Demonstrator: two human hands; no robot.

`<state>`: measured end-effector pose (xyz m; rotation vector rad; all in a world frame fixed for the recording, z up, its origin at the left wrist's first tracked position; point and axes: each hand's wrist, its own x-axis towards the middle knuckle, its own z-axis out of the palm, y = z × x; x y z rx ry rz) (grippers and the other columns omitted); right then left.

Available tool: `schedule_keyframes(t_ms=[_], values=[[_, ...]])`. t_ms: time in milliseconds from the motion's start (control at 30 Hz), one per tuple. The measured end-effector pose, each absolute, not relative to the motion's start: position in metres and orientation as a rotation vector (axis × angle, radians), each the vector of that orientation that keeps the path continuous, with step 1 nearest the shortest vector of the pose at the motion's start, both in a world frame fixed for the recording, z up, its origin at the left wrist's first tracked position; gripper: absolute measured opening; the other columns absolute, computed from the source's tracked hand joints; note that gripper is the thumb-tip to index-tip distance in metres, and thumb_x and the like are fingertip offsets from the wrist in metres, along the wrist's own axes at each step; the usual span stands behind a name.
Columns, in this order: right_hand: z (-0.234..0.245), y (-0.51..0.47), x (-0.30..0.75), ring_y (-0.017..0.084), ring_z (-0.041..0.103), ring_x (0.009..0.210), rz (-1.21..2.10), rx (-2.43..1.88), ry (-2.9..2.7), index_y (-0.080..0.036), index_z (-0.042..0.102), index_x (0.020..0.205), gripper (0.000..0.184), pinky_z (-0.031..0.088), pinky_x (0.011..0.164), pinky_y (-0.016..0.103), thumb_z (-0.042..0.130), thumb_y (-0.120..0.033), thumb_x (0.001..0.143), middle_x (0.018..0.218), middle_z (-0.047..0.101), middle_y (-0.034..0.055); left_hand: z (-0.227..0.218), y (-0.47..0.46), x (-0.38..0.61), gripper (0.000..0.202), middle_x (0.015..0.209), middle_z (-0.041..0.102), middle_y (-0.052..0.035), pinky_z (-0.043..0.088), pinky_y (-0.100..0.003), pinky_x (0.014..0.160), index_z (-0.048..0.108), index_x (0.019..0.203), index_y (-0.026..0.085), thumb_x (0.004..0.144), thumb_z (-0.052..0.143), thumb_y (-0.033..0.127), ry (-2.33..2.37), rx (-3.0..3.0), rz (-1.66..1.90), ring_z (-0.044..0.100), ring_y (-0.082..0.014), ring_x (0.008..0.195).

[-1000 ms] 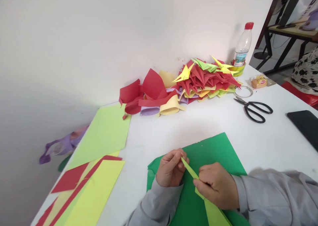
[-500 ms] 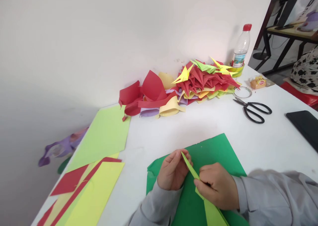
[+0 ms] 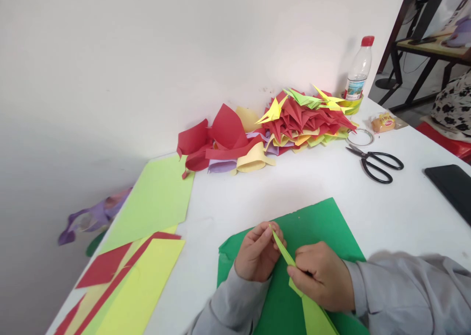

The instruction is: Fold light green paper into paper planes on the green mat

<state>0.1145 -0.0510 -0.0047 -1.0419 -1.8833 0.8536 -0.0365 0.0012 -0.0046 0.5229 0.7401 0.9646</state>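
— White tabletop (image 3: 206,202); where's the folded lime-green paper (image 3: 313,318)?
— Over the green sheet (image 3: 324,222), gripped by the right hand (image 3: 320,276); the left hand (image 3: 257,251) pinches its tip.
— And beyond?
— Black-handled scissors (image 3: 364,154), near a tape roll (image 3: 359,144).

A clear plastic bottle with a red cap (image 3: 358,75) stands by the white wall (image 3: 128,60), its base hidden by a yellow-green tape roll (image 3: 352,106). Near it lie a bun-like snack in a clear wrapper (image 3: 383,123), a thin, pale ring (image 3: 362,144) and metal scissors with black looped handles (image 3: 365,155); farther right is a flat, black, rectangular object (image 3: 449,188). A heap of pointed, folded red paper (image 3: 300,121) adjoins curled red paper pieces (image 3: 227,131). At left, a pale green paper sheet (image 3: 158,197) lies beyond a bright yellow paper sheet (image 3: 143,281).
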Motion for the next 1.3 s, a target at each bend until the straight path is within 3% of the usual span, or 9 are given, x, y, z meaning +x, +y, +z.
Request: schedule_keyframes(t_ms=[500, 767, 867, 1100, 1300], values=[[-0.0036, -0.0497, 0.1141, 0.008, 0.028, 0.047, 0.929, -1.052, -1.863, -0.02, 0.024, 0.055, 0.038, 0.02, 0.048, 0.025, 0.042, -0.023, 0.088, 0.052, 0.027, -0.0056, -0.0062, 0.0033, -0.037, 0.018, 0.072, 0.054, 0.0036, 0.037, -0.021, 0.051, 0.066, 0.065, 0.015, 0.068, 0.08, 0.026, 0.749, 0.593, 1.047, 0.04, -0.003, 0.05], [-0.0045, -0.0478, 0.1142, 0.008, 0.028, 0.047, 0.983, -1.049, -1.828, -0.02, 0.025, 0.054, 0.038, 0.02, 0.049, 0.025, 0.042, -0.023, 0.088, 0.052, 0.027, -0.0058, -0.0039, 0.0028, -0.0362, 0.019, 0.072, 0.054, 0.0016, 0.039, -0.024, 0.053, 0.067, 0.069, 0.018, 0.075, 0.074, 0.034, 0.74, 0.629, 1.013, 0.046, -0.0087, 0.059], [-0.0047, -0.0476, 0.1149, 0.008, 0.029, 0.047, 1.016, -1.059, -1.809, -0.02, 0.026, 0.053, 0.038, 0.021, 0.049, 0.024, 0.042, -0.024, 0.087, 0.052, 0.029, -0.0057, -0.0062, -0.0005, -0.0356, 0.025, 0.069, 0.055, 0.0006, 0.038, -0.024, 0.053, 0.068, 0.07, 0.017, 0.069, 0.079, 0.04, 0.719, 0.679, 0.958, 0.048, -0.0102, 0.059], [-0.0053, -0.0458, 0.1168, 0.007, 0.031, 0.047, 1.094, -1.015, -1.768, -0.019, 0.029, 0.053, 0.038, 0.023, 0.048, 0.023, 0.044, -0.024, 0.088, 0.052, 0.03, -0.0057, -0.0123, -0.0027, -0.0362, 0.022, 0.056, 0.057, -0.0002, 0.035, -0.024, 0.052, 0.07, 0.06, 0.014, 0.056, 0.087, 0.026, 0.685, 0.843, 0.815, 0.05, -0.0108, 0.053], [-0.0046, -0.0429, 0.1177, 0.007, 0.03, 0.047, 1.137, -0.985, -1.757, -0.02, 0.027, 0.052, 0.037, 0.023, 0.048, 0.023, 0.045, -0.022, 0.085, 0.05, 0.03, -0.006, -0.0111, -0.0039, -0.0368, 0.022, 0.052, 0.055, 0.0005, 0.034, -0.025, 0.052, 0.071, 0.055, 0.014, 0.059, 0.086, 0.029, 0.714, 0.862, 0.804, 0.049, -0.0102, 0.051]])
